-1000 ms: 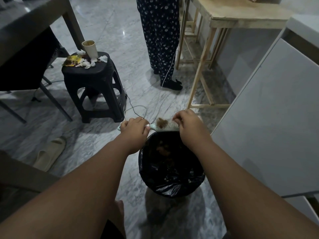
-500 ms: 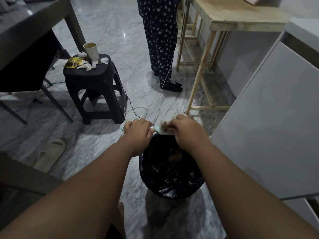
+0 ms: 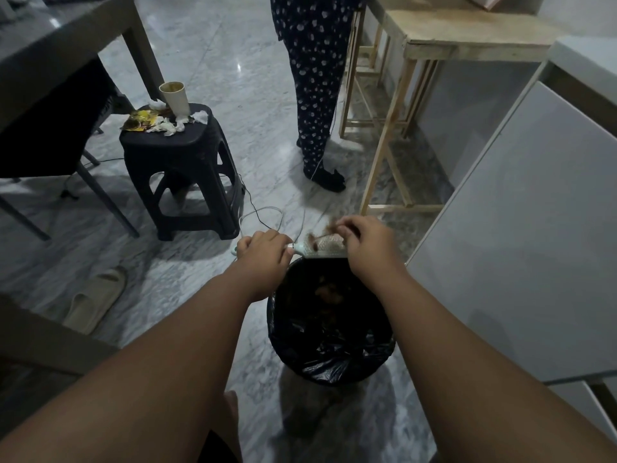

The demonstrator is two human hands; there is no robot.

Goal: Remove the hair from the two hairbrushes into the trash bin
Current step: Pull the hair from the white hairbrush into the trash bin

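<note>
Left hand (image 3: 263, 252) grips hairbrush (image 3: 323, 247), right hand (image 3: 367, 243) seemingly pinches hair (image 3: 331, 225) over bin (image 3: 334, 364).

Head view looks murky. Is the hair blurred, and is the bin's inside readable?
Head view: dim overall; brown hair tuft at the right hand is motion-blurred; black-bagged trash bin inside is mostly shadow, brownish clumps faint; straight edges bow from the wide lens.

A black plastic stool (image 3: 180, 152) stands on the grey marble floor (image 3: 233, 61), carrying an upright paper cup (image 3: 175, 96), crumpled white tissues (image 3: 170, 127) and a yellow wrapper (image 3: 138, 121). Behind it a person in dark dotted trousers (image 3: 314, 78) stands beside a bare wooden tabletop (image 3: 467, 38) on slim legs. A pale slipper (image 3: 95, 297) lies at the left, thin cables (image 3: 263, 212) curl near the stool's foot, and a white cabinet (image 3: 521, 245) fills the right.
</note>
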